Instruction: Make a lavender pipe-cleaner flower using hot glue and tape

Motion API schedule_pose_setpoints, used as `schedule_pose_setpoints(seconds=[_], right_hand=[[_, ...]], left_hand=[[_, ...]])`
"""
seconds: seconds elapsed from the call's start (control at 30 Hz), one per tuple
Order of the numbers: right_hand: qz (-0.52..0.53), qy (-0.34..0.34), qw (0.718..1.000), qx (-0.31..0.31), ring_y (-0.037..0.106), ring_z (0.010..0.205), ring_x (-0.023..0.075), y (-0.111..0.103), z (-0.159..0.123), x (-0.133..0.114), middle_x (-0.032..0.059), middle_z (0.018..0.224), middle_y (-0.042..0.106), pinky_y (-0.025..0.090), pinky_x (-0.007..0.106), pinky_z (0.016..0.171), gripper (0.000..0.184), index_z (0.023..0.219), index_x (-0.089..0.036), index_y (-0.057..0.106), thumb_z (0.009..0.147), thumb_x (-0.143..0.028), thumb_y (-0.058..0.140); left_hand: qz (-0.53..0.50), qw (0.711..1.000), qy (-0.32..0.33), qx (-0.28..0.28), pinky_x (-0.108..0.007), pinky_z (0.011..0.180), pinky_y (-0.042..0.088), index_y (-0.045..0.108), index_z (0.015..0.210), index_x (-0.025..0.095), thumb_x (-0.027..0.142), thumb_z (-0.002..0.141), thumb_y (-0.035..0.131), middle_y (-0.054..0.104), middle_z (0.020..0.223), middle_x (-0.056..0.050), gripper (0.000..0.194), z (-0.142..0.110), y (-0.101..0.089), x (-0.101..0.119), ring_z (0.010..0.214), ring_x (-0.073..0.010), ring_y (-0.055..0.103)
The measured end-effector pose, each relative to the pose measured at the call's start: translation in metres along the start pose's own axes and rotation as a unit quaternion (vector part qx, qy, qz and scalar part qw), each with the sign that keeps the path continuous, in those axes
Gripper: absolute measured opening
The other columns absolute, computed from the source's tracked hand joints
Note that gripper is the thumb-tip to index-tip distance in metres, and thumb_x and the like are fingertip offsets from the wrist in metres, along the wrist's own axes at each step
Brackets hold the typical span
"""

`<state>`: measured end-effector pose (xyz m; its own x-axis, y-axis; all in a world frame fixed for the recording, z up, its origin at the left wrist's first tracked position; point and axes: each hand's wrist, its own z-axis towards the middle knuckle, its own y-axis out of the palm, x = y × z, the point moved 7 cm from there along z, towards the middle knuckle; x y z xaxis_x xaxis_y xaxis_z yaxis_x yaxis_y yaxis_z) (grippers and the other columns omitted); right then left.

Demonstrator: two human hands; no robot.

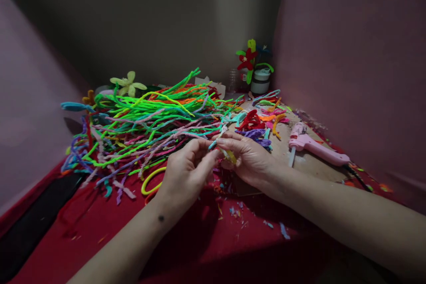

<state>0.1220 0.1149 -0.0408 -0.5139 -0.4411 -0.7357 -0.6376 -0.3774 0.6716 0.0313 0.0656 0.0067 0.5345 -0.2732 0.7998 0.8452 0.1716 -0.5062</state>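
Note:
Close together over the front of the table, my two hands meet at a small pipe cleaner piece (pixel 213 144), light blue with a whitish tip. My left hand (pixel 189 166) pinches it between thumb and fingers from the left. From the right, the thumb and forefinger of my right hand (pixel 248 155) close on the same piece. A yellowish strip (pixel 230 156) shows under my right fingers; whether it belongs to the piece cannot be told. Just beyond my hands lies a large heap of pipe cleaners (pixel 159 115), mostly green, pink and purple.
A pink glue gun (pixel 316 148) lies on a cardboard sheet (pixel 299 171) at right. Bent red pipe cleaners (pixel 251 120) and purple ones (pixel 258 136) lie nearer. Behind stand a pale yellow flower (pixel 128 83) and a lidded jar (pixel 260 82). A yellow loop (pixel 143 186) sits by my left wrist.

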Motion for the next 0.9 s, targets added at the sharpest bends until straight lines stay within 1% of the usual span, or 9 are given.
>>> schedule_pose_setpoints(seconds=[0.07,0.13,0.2,0.27,0.37,0.5,0.63,0.77,0.9], right_hand=[[-0.005,0.001,1.000,0.019,0.049,0.055,0.0059,-0.002,0.000,0.000,-0.0045,0.068,0.056,0.029,0.019,0.044,0.021,0.074,-0.016,0.063,0.058,-0.018,0.077],[-0.017,0.001,0.999,0.029,0.047,0.055,0.0055,-0.002,-0.001,0.000,-0.0049,0.066,0.056,0.027,0.019,0.044,0.020,0.073,-0.016,0.064,0.058,-0.019,0.077],[-0.028,-0.002,0.999,0.032,0.046,0.055,0.0051,-0.002,-0.001,0.001,-0.0050,0.066,0.056,0.027,0.019,0.044,0.018,0.072,-0.016,0.064,0.059,-0.020,0.076],[-0.036,-0.009,0.999,0.030,0.045,0.055,0.0048,-0.002,-0.001,0.001,-0.0044,0.068,0.057,0.027,0.019,0.044,0.017,0.072,-0.017,0.065,0.060,-0.021,0.076],[-0.042,-0.021,0.999,0.019,0.046,0.055,0.0051,-0.001,-0.001,0.002,-0.0037,0.069,0.057,0.026,0.019,0.044,0.018,0.073,-0.017,0.066,0.060,-0.023,0.077],[-0.049,-0.044,0.998,-0.012,0.049,0.059,0.0065,0.003,-0.001,-0.003,-0.0032,0.070,0.058,0.033,0.019,0.049,0.019,0.076,-0.018,0.067,0.061,-0.024,0.077],[-0.073,-0.044,0.995,-0.042,0.051,0.063,0.0078,0.008,-0.001,-0.007,-0.0031,0.071,0.060,0.037,0.021,0.055,0.017,0.078,-0.019,0.068,0.063,-0.022,0.075],[-0.083,-0.040,0.994,-0.057,0.053,0.063,0.0076,0.010,0.000,-0.008,-0.0029,0.072,0.061,0.041,0.023,0.061,0.015,0.078,-0.018,0.069,0.064,-0.023,0.073],[-0.075,-0.025,0.994,-0.079,0.050,0.056,0.0062,0.011,0.000,-0.003,-0.0040,0.066,0.058,0.037,0.019,0.052,0.019,0.085,-0.020,0.068,0.068,-0.027,0.072]], left_hand=[[0.155,0.981,0.106,0.049,-0.022,0.052,0.042,0.056,0.085,0.014,0.025,0.083,0.053,0.063,0.068,-0.002,0.011,-0.004,-0.003,0.007,0.052,-0.0108,0.056],[0.290,0.933,0.200,0.078,-0.023,0.052,0.038,0.057,0.081,0.014,0.020,0.085,0.050,0.062,0.067,-0.003,0.010,-0.009,0.000,0.012,0.055,-0.0119,0.057],[0.356,0.898,0.245,0.085,-0.023,0.052,0.036,0.058,0.077,0.013,0.018,0.086,0.048,0.061,0.065,-0.003,0.014,-0.012,0.002,0.012,0.055,-0.0120,0.056],[0.350,0.900,0.248,0.080,-0.023,0.053,0.035,0.058,0.077,0.013,0.017,0.086,0.047,0.059,0.063,-0.002,0.015,-0.012,0.002,0.012,0.054,-0.0107,0.053],[0.241,0.952,0.176,0.063,-0.021,0.053,0.035,0.059,0.078,0.014,0.019,0.086,0.049,0.052,0.060,0.002,0.014,-0.006,-0.003,0.008,0.052,-0.0076,0.046],[-0.005,1.000,-0.014,0.024,-0.018,0.044,0.030,0.056,0.070,0.016,0.026,0.086,0.050,0.044,0.053,0.005,0.020,-0.002,-0.003,-0.003,0.045,-0.0049,0.036],[-0.204,0.968,-0.143,-0.022,-0.016,0.037,0.022,0.049,0.064,0.016,0.028,0.084,0.053,0.041,0.049,0.006,0.024,-0.004,0.005,-0.008,0.038,-0.0025,0.030],[-0.314,0.929,-0.187,-0.056,-0.015,0.034,0.019,0.049,0.070,0.016,0.027,0.082,0.055,0.043,0.048,0.007,0.018,-0.004,0.009,-0.012,0.033,-0.0014,0.027],[-0.398,0.884,-0.211,-0.122,-0.013,0.030,0.017,0.051,0.072,0.017,0.028,0.083,0.055,0.042,0.046,0.008,0.015,-0.003,0.015,-0.019,0.031,-0.0008,0.019]])
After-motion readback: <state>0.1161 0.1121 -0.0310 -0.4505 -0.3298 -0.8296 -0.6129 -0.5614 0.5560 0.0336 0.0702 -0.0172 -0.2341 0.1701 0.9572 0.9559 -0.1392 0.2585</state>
